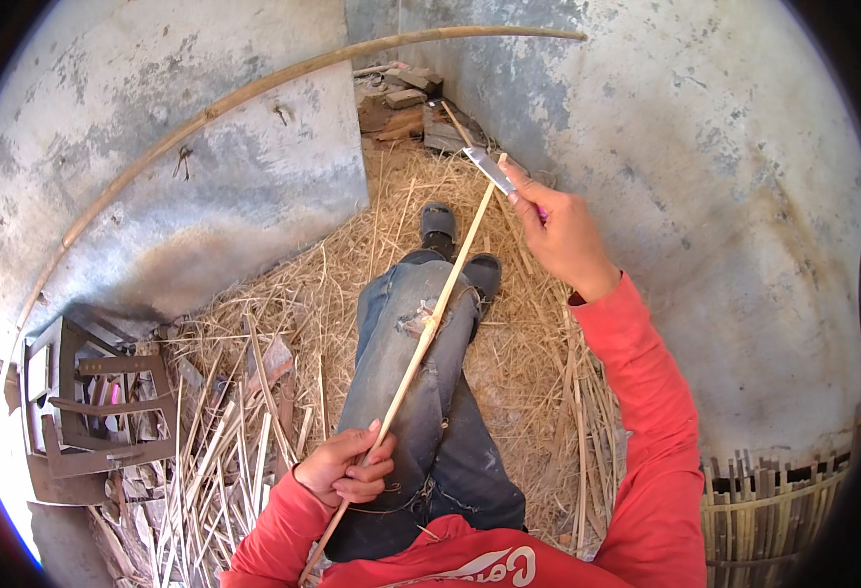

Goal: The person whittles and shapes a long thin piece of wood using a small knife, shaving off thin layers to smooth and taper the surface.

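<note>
The stick [455, 273] points to one o'clock from the left hand [352, 465], fingers wrapped around it; the right hand [563, 233] grips a knife [488, 170].

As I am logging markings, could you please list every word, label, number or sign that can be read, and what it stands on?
Shirt: white, curvy lettering on the front, partly cut off by the lower edge; I do not copy the wording.
Knife and strip: no text that I can make out.
I can read none elsewhere.
</note>
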Action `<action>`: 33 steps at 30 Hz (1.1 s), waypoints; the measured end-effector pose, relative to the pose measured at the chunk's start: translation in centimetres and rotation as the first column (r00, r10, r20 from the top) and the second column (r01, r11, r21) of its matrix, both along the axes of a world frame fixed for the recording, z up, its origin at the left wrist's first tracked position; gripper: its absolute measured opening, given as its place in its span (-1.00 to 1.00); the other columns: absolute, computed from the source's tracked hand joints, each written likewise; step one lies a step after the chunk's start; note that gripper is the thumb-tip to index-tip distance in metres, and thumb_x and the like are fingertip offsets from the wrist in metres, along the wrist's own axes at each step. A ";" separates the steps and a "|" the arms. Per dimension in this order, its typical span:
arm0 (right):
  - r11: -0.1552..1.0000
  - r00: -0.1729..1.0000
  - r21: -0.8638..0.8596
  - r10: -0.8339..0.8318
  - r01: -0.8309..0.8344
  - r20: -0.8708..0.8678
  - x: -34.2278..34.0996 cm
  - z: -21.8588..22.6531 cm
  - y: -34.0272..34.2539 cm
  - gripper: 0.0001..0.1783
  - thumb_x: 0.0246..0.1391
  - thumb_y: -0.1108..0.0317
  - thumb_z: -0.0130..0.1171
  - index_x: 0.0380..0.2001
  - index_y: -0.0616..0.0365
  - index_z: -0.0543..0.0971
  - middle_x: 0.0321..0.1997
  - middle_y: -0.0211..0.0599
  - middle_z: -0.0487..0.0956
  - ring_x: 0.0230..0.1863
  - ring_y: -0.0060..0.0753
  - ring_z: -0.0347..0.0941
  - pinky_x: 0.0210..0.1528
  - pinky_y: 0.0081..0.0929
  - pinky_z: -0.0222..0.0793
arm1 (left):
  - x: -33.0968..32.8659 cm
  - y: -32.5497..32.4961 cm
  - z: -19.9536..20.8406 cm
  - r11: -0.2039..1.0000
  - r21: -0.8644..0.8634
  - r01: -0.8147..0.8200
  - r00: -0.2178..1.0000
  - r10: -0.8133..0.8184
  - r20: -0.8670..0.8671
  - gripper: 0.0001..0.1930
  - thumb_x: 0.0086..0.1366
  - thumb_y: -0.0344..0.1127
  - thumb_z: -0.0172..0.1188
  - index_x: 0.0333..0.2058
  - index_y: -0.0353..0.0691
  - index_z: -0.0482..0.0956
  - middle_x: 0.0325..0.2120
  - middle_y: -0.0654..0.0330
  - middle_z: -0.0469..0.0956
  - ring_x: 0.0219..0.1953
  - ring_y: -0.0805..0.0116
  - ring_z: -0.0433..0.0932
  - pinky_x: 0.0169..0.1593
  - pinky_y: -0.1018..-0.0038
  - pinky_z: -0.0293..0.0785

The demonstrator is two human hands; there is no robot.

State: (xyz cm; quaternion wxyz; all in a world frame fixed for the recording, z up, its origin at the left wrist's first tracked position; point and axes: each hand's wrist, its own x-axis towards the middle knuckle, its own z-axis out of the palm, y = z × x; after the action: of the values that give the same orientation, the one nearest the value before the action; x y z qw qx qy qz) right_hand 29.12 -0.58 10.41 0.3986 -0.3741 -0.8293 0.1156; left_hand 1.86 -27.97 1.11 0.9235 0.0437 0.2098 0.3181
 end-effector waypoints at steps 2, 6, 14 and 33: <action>0.999 0.999 -0.041 0.020 -0.018 0.050 -0.2 -0.5 -0.8 -0.54 0.27 0.46 0.16 0.24 0.06 0.55 -0.51 0.13 0.46 -0.66 -0.15 0.29 -0.50 -0.30 0.31 | 0.0 0.0 0.0 1.000 -0.011 0.000 1.000 0.000 0.006 -0.52 0.59 0.09 -0.13 -0.45 -0.13 0.27 -0.71 0.42 0.09 -0.79 0.68 0.00 -0.73 0.64 -0.10; 0.982 0.983 -0.159 0.122 -0.100 0.138 -0.8 -0.9 -4.2 -0.51 0.25 0.46 0.15 0.25 0.07 0.54 -0.55 0.09 0.47 -0.68 -0.09 0.37 -0.53 -0.27 0.29 | 0.0 -0.1 0.4 1.000 -0.012 -0.008 1.000 0.008 -0.025 -0.52 0.59 0.09 -0.12 -0.45 -0.13 0.27 -0.71 0.42 0.08 -0.79 0.68 0.00 -0.73 0.64 -0.10; 0.884 0.904 -0.300 0.409 -0.358 0.124 -2.9 -1.6 -10.3 -0.56 0.26 0.53 0.14 0.20 0.16 0.58 -0.15 0.11 0.69 -0.62 -0.29 0.53 -0.48 -0.38 0.42 | 0.6 0.1 0.7 0.999 0.035 -0.011 0.994 0.015 -0.113 -0.52 0.59 0.09 -0.13 -0.45 -0.13 0.27 -0.72 0.42 0.08 -0.79 0.67 -0.01 -0.72 0.62 -0.11; 0.989 0.974 -0.063 0.144 -0.135 0.172 -1.5 -1.1 -2.9 -0.47 0.25 0.52 0.11 0.29 0.07 0.50 -0.57 0.07 0.48 -0.68 -0.13 0.41 -0.53 -0.26 0.30 | 1.0 -0.4 2.2 0.994 0.102 -0.039 0.925 0.074 -0.373 -0.50 0.60 0.11 -0.17 -0.44 -0.14 0.31 -0.72 0.40 0.08 -0.78 0.63 -0.01 -0.69 0.59 -0.09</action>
State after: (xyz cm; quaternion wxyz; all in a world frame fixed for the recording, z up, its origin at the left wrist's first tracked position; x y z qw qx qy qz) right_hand 27.60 -3.53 9.31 0.3048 -0.3337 -0.8824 0.1307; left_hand 2.86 -28.40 3.28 0.8536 0.1404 0.3692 0.3397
